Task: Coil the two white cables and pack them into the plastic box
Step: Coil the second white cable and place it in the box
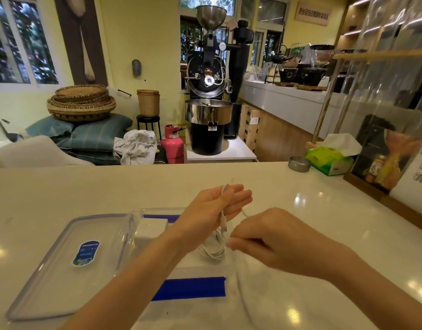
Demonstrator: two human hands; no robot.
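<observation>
— Presently, which step are you on?

— Coiling. Your left hand (212, 208) is held flat and nearly straight, with the white cable (223, 225) looped over its fingers. Your right hand (264, 236) pinches the free run of that cable just beside the loops hanging over the plastic box (157, 234).

— And the second cable?

— Cannot confirm. A white block sits in the box; the lid (69, 263) lies left of it.

— Next move?

— Likely another wrap; keep tension steady or the loops may slip.
</observation>
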